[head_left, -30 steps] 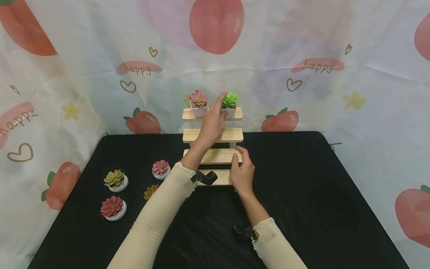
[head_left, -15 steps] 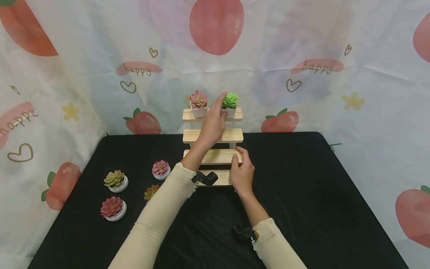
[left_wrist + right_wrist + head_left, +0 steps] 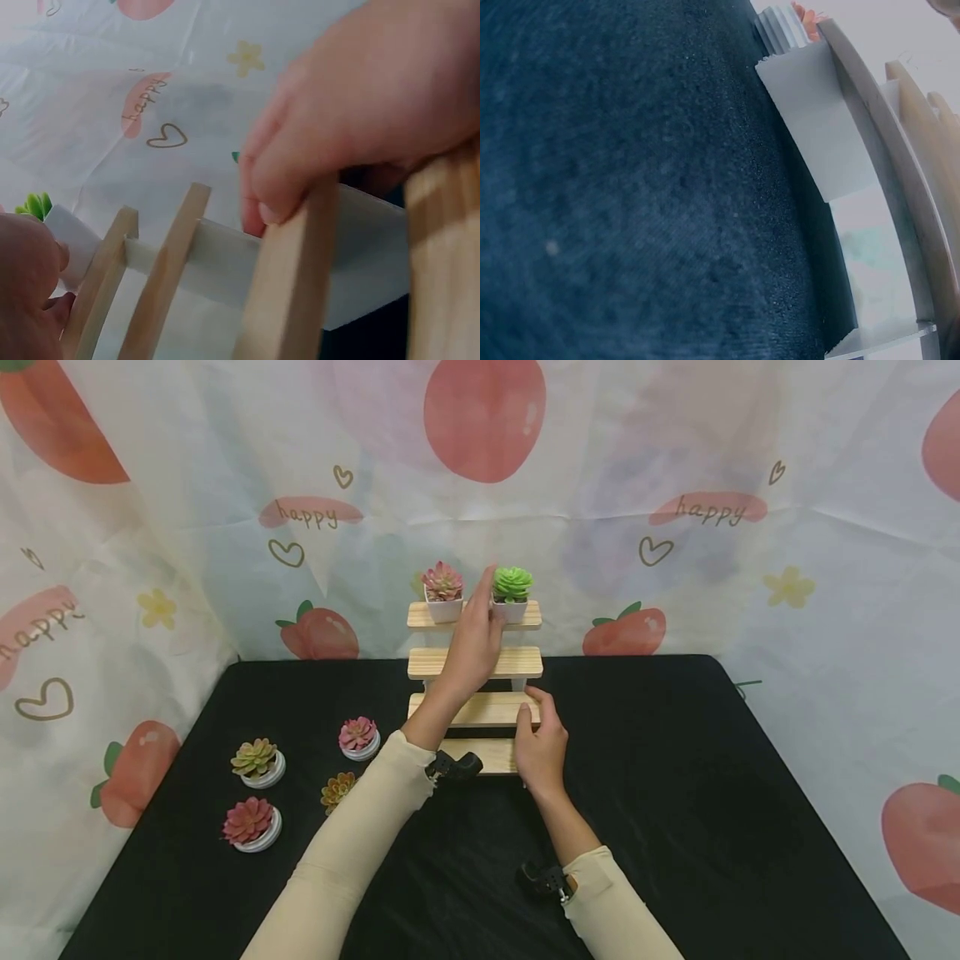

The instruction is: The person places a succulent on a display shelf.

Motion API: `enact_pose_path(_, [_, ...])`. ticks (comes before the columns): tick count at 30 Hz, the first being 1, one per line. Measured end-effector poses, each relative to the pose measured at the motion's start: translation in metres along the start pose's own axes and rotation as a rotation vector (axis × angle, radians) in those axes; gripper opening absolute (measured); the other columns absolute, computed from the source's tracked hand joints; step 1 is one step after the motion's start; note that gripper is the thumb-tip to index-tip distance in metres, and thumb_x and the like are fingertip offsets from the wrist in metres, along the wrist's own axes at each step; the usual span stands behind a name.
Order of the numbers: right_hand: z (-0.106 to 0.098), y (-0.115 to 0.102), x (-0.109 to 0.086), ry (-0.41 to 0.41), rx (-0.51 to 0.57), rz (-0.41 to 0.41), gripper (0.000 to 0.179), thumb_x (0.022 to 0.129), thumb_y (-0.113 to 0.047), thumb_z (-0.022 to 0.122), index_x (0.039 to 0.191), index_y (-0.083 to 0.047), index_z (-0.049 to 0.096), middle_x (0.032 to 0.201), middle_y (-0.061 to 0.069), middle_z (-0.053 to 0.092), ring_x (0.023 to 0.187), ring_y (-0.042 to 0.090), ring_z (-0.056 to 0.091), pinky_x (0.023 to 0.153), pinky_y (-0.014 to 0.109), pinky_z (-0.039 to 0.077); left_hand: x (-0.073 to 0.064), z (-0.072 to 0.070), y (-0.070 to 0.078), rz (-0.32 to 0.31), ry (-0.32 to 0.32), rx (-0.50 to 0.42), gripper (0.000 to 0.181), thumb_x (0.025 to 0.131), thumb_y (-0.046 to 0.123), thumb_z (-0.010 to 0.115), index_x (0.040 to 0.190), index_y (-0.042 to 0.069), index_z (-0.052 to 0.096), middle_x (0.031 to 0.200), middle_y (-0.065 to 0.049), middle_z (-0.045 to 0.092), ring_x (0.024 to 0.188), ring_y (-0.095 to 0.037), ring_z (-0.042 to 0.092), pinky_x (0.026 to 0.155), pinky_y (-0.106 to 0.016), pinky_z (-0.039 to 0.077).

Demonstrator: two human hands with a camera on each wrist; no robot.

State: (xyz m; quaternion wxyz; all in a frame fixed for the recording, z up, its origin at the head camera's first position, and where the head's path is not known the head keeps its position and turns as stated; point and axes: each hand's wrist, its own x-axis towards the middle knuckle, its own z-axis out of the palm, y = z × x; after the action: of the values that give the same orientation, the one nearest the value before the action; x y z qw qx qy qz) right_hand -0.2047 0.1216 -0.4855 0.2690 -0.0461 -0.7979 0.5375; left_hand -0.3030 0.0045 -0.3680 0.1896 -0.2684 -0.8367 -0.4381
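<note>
Plainly, smooth pale planks (image 3: 517,662) with straight grain and rounded corners make up the stepped rack (image 3: 480,710), joined by flat white side panels (image 3: 367,259). Black cloth covers the bench (image 3: 675,777), running right to a rounded far corner; four rosette succulents (image 3: 250,821) sit between rack and left edge. On the top plank, the bright green succulent (image 3: 512,583) stands upright in a squarish white pot (image 3: 512,612), a pink succulent (image 3: 443,582) apart from it. Between them reaches the left grip (image 3: 474,639), loose, fingers straight; the right grip (image 3: 542,752) pinches the third plank's end.
</note>
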Motion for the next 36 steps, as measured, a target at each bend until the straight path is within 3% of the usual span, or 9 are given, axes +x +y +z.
enact_pose_path(4, [0.001,0.0,0.0,-0.005,0.006,-0.002,0.03,0.107,-0.015,0.054,0.135,-0.009,0.064,0.121,0.013,0.07,0.079,0.029,0.069,0.07,0.046,0.053,-0.011,0.0,0.0,0.019,0.007,0.049,0.072,0.107,-0.001,0.051,0.165,0.003,0.008,0.164,-0.019,0.03,0.144,-0.03,0.038,0.114,-0.038,0.035])
enact_pose_path(7, [0.001,0.0,0.0,-0.004,0.011,-0.003,0.031,0.106,-0.015,0.054,0.135,-0.008,0.064,0.12,0.014,0.071,0.08,0.029,0.07,0.071,0.047,0.054,-0.019,-0.001,0.0,0.016,0.005,0.066,0.076,0.104,-0.002,0.056,0.164,0.0,0.01,0.166,-0.02,0.025,0.151,-0.03,0.027,0.118,-0.04,0.029])
enact_pose_path(8, [0.001,0.0,0.0,-0.004,0.01,-0.005,0.031,0.106,-0.015,0.055,0.135,-0.008,0.064,0.12,0.014,0.071,0.08,0.029,0.07,0.071,0.047,0.054,-0.022,-0.001,0.0,0.011,0.004,0.067,0.076,0.104,-0.002,0.056,0.164,0.0,0.01,0.165,-0.021,0.026,0.151,-0.031,0.027,0.116,-0.042,0.033])
enact_pose_path(12, [0.0,0.001,0.0,0.005,0.005,-0.007,0.031,0.105,-0.014,0.056,0.134,-0.007,0.064,0.121,0.015,0.071,0.083,0.03,0.069,0.074,0.048,0.052,-0.036,-0.002,-0.001,0.015,-0.01,0.079,0.074,0.103,-0.001,0.058,0.163,-0.001,0.015,0.162,-0.023,0.029,0.15,-0.032,0.03,0.114,-0.044,0.036])
enact_pose_path(18, [0.0,0.0,0.001,0.007,-0.004,-0.003,0.031,0.104,-0.013,0.057,0.134,-0.007,0.064,0.122,0.014,0.07,0.085,0.03,0.067,0.076,0.047,0.051,-0.062,-0.003,-0.004,0.078,-0.054,0.149,0.067,0.1,-0.002,0.061,0.158,-0.003,0.028,0.159,-0.023,0.033,0.145,-0.032,0.037,0.111,-0.042,0.039])
enact_pose_path(25, [0.001,0.0,0.0,-0.014,-0.009,0.007,0.032,0.106,-0.015,0.054,0.135,-0.007,0.063,0.122,0.015,0.07,0.083,0.029,0.067,0.073,0.044,0.05,-0.095,-0.009,-0.002,0.125,-0.18,0.254,0.054,0.097,0.0,0.065,0.149,0.0,0.049,0.154,-0.023,0.042,0.142,-0.037,0.042,0.112,-0.046,0.039])
enact_pose_path(31, [0.0,0.0,-0.001,-0.002,-0.02,-0.001,0.031,0.106,-0.016,0.055,0.135,-0.01,0.064,0.117,0.015,0.071,0.081,0.029,0.068,0.071,0.045,0.05,-0.117,-0.017,0.002,0.205,-0.208,0.198,0.042,0.097,0.001,0.067,0.138,0.003,0.061,0.147,-0.017,0.051,0.136,-0.032,0.048,0.111,-0.042,0.041])
enact_pose_path(36, [0.001,0.0,0.0,0.012,-0.018,-0.013,0.031,0.105,-0.016,0.056,0.134,-0.01,0.065,0.117,0.016,0.071,0.084,0.03,0.067,0.073,0.046,0.05,-0.136,-0.032,0.003,0.265,-0.209,0.171,0.027,0.094,-0.002,0.07,0.12,0.006,0.07,0.125,-0.008,0.065,0.118,-0.024,0.06,0.101,-0.039,0.048])
